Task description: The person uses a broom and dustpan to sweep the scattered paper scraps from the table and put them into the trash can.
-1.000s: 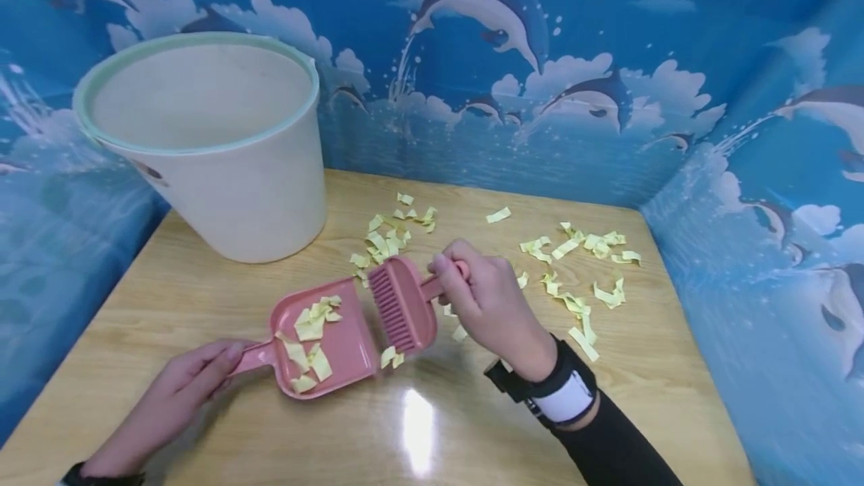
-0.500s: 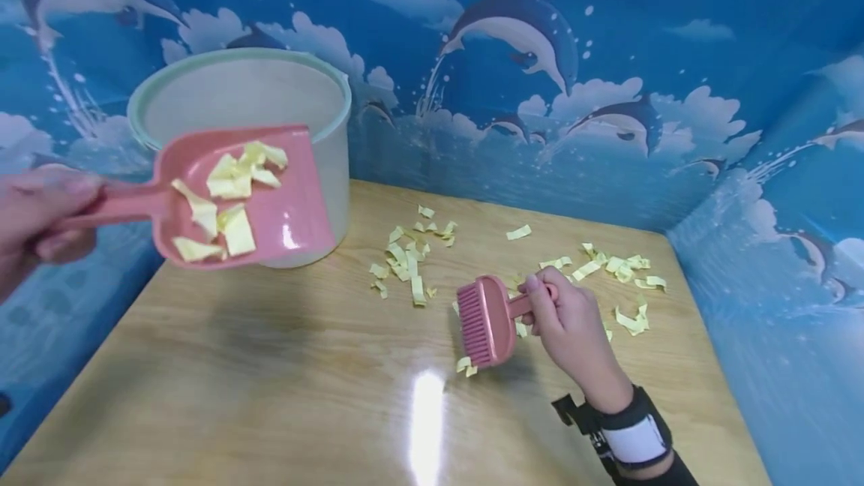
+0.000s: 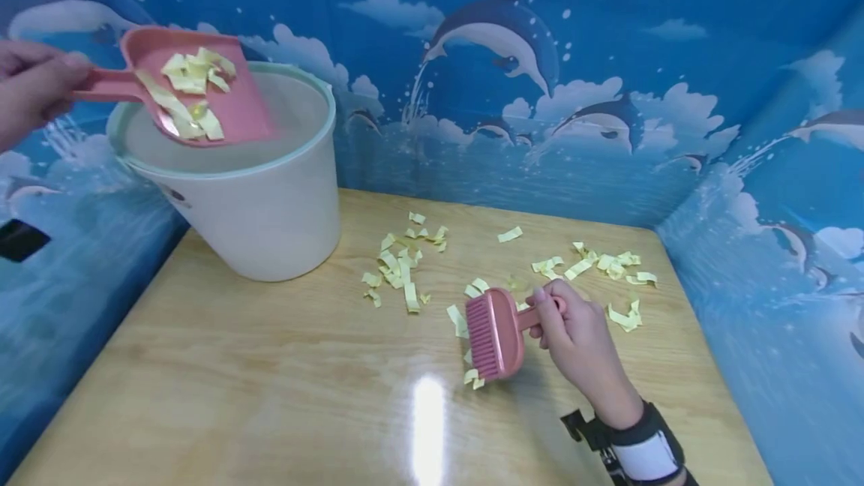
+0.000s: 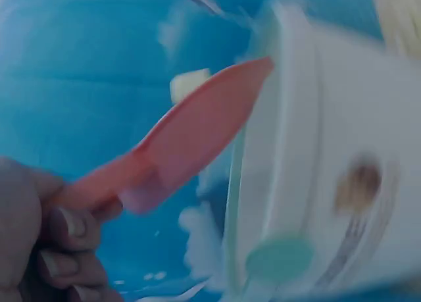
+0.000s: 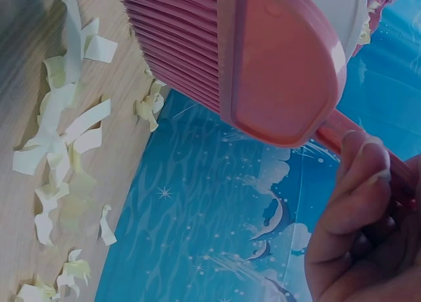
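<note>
Left grip (image 3: 30, 88): we pinch the pink plastic dustpan (image 3: 202, 92) handle; pan with yellow paper scraps (image 3: 192, 81) above the cream round bucket (image 3: 270, 201) rim.
Right grip (image 3: 574, 336): curled round the pink brush (image 3: 493, 332) handle, bristles on the wooden desk (image 3: 270, 381).
Room: open desk left of brush; blue dolphin-print walls (image 3: 756, 171) close behind and right.

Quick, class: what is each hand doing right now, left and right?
Left hand: grips the pink dustpan handle, paper scraps aboard, above the white bucket.
Right hand: grips the pink brush on the table.
</note>
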